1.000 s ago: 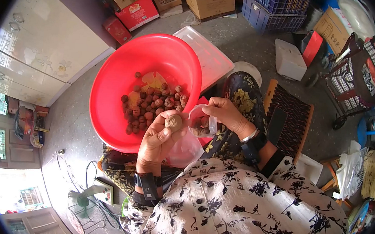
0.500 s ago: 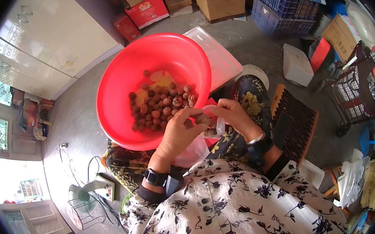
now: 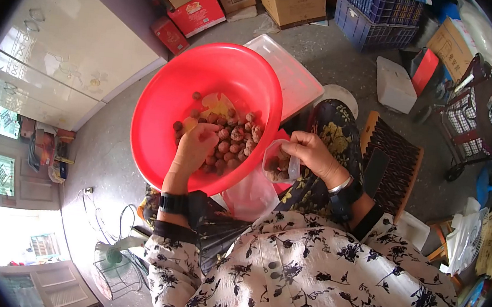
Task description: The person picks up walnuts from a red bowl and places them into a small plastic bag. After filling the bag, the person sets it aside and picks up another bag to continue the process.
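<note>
A big red basin [image 3: 162, 104] holds many round brown walnuts [image 3: 235, 146], gathered toward its lower right side. Over the left part of this pile is my left hand [image 3: 195, 145], its fingers bent down among the nuts; whether it grips one cannot be made out. Just right of the basin's rim, my right hand [image 3: 315, 157] pinches the edge of a clear plastic bag [image 3: 273, 163] with several brown nuts inside. More pinkish clear plastic [image 3: 250, 198] lies on the lap below the basin.
Under the basin's far side is a white lid-like board [image 3: 289, 69]. Cardboard boxes [image 3: 290, 4] and blue crates [image 3: 373, 29] stand behind. A brown slatted stool [image 3: 390, 161] is at the right, a green fan [image 3: 120, 263] at the lower left, a wheeled cart [image 3: 474, 116] farther right.
My left hand has left the bag and moved left into the basin over the nuts. The bag's mouth is wider now, still held by my right hand.
</note>
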### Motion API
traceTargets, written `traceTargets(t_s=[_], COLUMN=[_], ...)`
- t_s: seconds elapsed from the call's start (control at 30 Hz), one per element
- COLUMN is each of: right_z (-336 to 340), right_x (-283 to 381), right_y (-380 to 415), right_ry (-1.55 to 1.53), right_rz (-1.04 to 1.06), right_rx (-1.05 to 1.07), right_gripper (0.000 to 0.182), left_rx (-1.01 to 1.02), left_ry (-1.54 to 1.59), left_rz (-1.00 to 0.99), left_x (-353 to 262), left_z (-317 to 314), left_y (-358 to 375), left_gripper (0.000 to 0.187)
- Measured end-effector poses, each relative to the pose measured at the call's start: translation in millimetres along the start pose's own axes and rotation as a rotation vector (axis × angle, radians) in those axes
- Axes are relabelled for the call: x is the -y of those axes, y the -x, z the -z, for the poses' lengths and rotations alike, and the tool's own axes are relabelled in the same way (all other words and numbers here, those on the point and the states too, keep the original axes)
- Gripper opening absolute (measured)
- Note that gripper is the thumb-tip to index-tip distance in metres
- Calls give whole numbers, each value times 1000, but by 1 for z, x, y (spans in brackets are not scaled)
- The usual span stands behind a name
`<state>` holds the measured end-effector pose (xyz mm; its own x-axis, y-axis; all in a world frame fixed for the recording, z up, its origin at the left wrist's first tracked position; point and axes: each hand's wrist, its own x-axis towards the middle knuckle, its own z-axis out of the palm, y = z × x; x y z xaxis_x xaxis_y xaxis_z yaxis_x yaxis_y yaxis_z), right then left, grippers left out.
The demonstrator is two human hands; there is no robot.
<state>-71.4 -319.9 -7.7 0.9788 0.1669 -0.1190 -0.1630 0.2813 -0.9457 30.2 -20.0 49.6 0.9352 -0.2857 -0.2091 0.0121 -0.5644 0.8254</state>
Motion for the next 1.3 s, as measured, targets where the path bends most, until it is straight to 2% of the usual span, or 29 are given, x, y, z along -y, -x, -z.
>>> traceTargets(t_s=[0.17,0.23,0.27,0.33,0.37,0.43,0.53,0.83,1.07,1.13,1.27,1.3], right_z=[1,4,5,4,4,4,5,6,3,4,4,4], right_x=[-1,-8,-11,-12,-13,-10,-13,-13,-11,-12,-14,-14], right_y=[0,-2,-4,-4,-4,-3,-4,-4,-3,-3,-3,-3], right_ry=[20,29,38,39,39,84,97,128,113,108,80,80], right_rz=[-1,3,8,6,3,8,11,15,-15,-17,-16,-15], right_rx=[8,8,9,12,13,3,15,28,18,23,19,18], right_gripper=[25,25,26,26,26,25,24,21,22,23,22,22], left_rx=[180,309,308,293,292,359,349,318,356,380,335,344], left_ry=[-185,-189,-189,-534,-533,-533,-593,-574,-650,-659,-653,-582], left_rz=[76,-69,-70,-368,-370,-209,-165,-199,-213,-137,-189,-103], left_x=[17,36,45,50,53,41,38,50,45,43,45,36], left_z=[-13,-24,-29,-37,-38,-38,-42,-48,-47,-48,-48,-46], left_y=[-20,-31,-35,-37,-38,-35,-39,-49,-47,-47,-43,-39], left_gripper=[39,50,50,59,59,60,61,55,60,62,59,58])
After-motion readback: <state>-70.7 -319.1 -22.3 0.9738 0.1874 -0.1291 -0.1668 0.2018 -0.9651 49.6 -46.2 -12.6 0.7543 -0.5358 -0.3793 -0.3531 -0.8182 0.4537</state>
